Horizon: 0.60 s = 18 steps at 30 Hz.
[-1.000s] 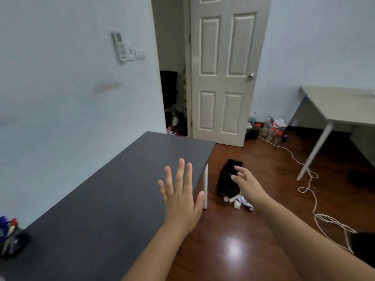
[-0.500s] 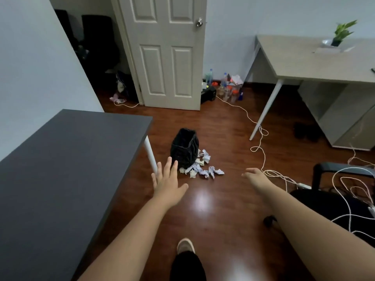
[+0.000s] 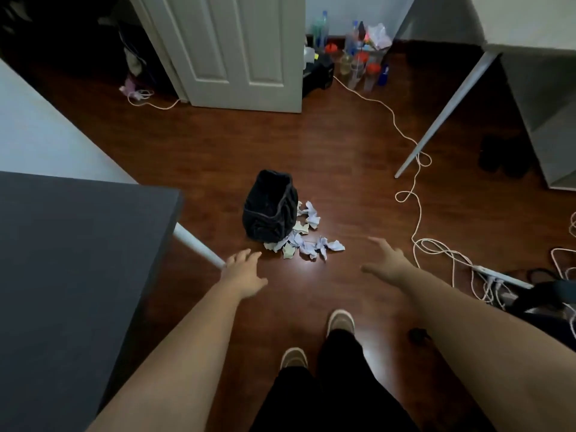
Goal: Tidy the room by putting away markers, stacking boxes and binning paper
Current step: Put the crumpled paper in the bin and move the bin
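Note:
A black fabric bin (image 3: 270, 207) stands upright on the wooden floor ahead of me. Several crumpled white paper balls (image 3: 307, 240) lie scattered on the floor against its right and front sides. My left hand (image 3: 243, 272) is stretched forward, open and empty, just short of the bin's near left side. My right hand (image 3: 386, 260) reaches out to the right of the paper, fingers spread, holding nothing. Both hands hover above the floor, apart from the paper.
A dark table (image 3: 71, 275) with a white leg (image 3: 198, 244) fills the left. White cables (image 3: 417, 213) and a power strip (image 3: 498, 277) trail across the floor at right. A light desk's leg (image 3: 442, 116), a white door (image 3: 230, 48), bottles (image 3: 358, 60) stand behind. My feet (image 3: 341, 321) are below.
The view has swung from the table and door down to the floor. I have stepped closer to the bin and paper, and both open hands now reach lower toward them.

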Available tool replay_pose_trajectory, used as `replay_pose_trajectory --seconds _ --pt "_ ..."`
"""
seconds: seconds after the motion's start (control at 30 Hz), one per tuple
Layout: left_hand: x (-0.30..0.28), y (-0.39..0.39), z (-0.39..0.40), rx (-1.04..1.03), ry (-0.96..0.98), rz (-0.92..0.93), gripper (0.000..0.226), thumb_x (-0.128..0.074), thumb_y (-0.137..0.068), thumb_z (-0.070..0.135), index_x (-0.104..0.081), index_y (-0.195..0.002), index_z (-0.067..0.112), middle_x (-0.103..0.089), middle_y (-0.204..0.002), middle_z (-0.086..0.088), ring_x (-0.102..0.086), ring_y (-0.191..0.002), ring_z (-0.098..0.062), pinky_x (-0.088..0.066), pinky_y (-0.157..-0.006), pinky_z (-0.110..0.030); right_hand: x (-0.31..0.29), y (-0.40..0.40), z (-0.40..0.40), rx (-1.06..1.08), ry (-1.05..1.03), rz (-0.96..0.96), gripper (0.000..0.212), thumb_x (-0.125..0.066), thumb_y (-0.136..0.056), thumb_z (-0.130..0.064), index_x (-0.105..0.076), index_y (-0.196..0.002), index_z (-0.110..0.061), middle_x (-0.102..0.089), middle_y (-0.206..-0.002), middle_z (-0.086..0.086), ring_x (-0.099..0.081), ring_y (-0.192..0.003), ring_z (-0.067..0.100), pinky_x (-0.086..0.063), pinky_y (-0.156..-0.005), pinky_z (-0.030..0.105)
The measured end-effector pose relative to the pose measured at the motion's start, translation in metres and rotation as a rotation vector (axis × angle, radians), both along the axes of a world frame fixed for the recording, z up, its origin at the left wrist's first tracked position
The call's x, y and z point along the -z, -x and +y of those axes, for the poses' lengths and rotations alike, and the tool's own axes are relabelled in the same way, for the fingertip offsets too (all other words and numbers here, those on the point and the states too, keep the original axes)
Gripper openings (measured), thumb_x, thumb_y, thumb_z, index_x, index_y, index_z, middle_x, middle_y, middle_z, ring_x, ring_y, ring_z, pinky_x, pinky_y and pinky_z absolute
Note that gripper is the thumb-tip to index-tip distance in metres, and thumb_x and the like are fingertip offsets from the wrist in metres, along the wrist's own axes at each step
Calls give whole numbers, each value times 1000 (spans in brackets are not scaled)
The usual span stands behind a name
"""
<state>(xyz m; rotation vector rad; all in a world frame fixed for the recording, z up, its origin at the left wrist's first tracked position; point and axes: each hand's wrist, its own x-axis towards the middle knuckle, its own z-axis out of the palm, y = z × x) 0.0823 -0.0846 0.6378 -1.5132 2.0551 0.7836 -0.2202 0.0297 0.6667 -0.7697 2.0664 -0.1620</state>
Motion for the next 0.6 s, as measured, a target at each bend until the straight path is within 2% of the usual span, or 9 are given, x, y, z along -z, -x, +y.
replay_pose_trajectory --seconds 0.13,0.27,0.37,0.4,0.47,0.53,0.6 --pt "56 36 -59 33 -42 -52 80 -61 -88 52 -22 -154 29 -19 -162 -2 -19 -147 -32 -23 -118 -47 53 35 -79 -131 -62 -7 85 -79 -75 -32 -33 -146 -40 -33 -140 23 -55 -116 38 -42 -99 31" --pt "134 62 -104 18 -104 -87 78 -62 -87 49 -24 -153 31 -25 -159 -3 -24 -144 -32 -26 -117 -45 126 63 -152 -246 -124 4 80 -78 -71 -40 -39 -141 -44 -37 -140 15 -51 -122 33 -41 -101 32" --pt "210 81 -130 45 -174 -81 76 -63 -88 44 -24 -152 35 -25 -157 -2 -27 -141 -31 -30 -114 -44 213 78 -191 -281 -157 -21 91 -73 -53 -60 -43 -137 -46 -42 -142 7 -46 -126 31 -43 -102 35" --pt "238 87 -138 73 -189 -76 75 -63 -88 41 -25 -152 37 -25 -157 -2 -28 -140 -31 -31 -114 -44 249 81 -201 -262 -175 -39 92 -73 -51 -61 -43 -136 -47 -42 -143 6 -43 -128 29 -43 -102 35" --pt "295 100 -152 165 -213 -93 72 -62 -89 34 -26 -151 39 -22 -158 -3 -27 -141 -31 -30 -114 -44 318 81 -214 -250 -191 -75 88 -77 -55 -56 -43 -136 -48 -40 -145 5 -40 -132 26 -43 -103 35" --pt "356 112 -162 227 -231 -95 71 -61 -90 28 -27 -151 40 -19 -160 -5 -23 -144 -33 -25 -117 -46 380 75 -224 -250 -171 -80 89 -75 -53 -59 -43 -135 -50 -40 -145 3 -37 -133 24 -42 -105 36" --pt "411 123 -171 289 -227 -102 72 -62 -90 26 -27 -150 42 -17 -161 -4 -22 -145 -33 -22 -117 -47 438 69 -229 -295 -187 -66 86 -76 -59 -57 -41 -137 -47 -39 -146 5 -31 -137 25 -37 -108 38"
